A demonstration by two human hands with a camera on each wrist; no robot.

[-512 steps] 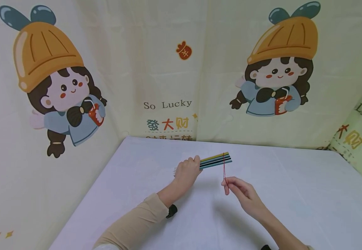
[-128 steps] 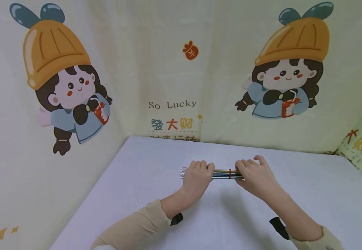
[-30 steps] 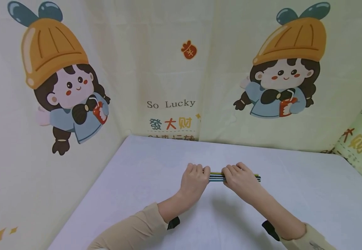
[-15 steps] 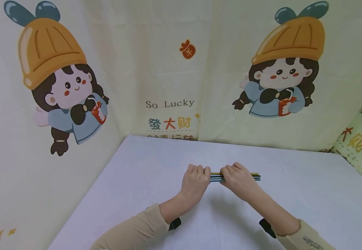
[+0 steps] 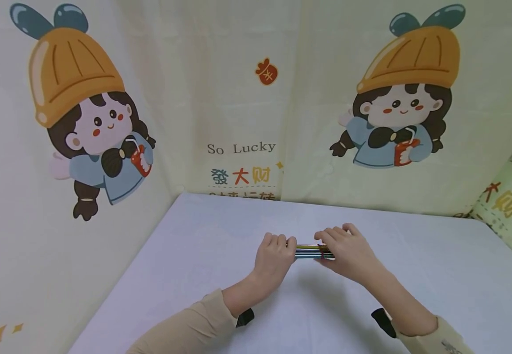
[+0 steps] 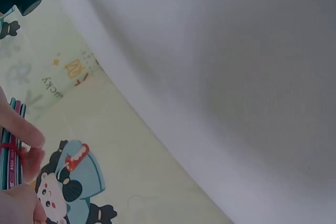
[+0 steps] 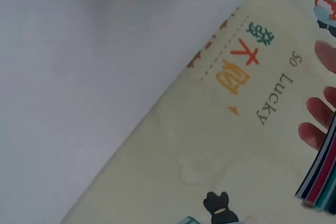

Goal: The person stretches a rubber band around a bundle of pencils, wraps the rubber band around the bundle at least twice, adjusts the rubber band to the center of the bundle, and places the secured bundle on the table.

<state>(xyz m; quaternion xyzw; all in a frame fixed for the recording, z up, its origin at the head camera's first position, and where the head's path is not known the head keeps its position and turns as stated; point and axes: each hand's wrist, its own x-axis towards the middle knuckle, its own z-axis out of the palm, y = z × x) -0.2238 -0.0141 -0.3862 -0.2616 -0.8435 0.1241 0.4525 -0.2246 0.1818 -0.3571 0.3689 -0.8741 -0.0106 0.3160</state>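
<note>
We had the bundle of thin coloured sticks (image 5: 307, 252) held level just above the white tabletop (image 5: 437, 285), one hand on each end. Our left hand (image 5: 275, 255) was curled round the left end, so that end was hidden inside the fist, with the fingers (image 5: 278, 240) wrapped over the top and the knuckles toward the printed wall. Our right hand (image 5: 349, 251) covered the right end, fingers (image 5: 332, 235) bent over the sticks from above and lying close together, not spread. Only a short stretch of the bundle showed in the gap between the two hands, yellow on top and blue-green below.

The thin red rubber band (image 5: 321, 252) sat round the sticks right at the tips of the right fingers, on the side facing the left hand. In the left wrist view the band (image 6: 10, 147) showed looped across the sticks (image 6: 11, 150), with a fingertip (image 6: 23, 132) lying over them just beside it and another below it. We couldn't tell from there whether the fingers were actually pinching the band or just resting by it.

In the right wrist view the cut ends of the sticks (image 7: 321, 177) poked out in the lower right corner, teal, red and dark ones packed together, with fingertips (image 7: 315, 132) just beside them.

Behind everything hung the pale yellow cartoon backdrop (image 5: 238, 98).
</note>
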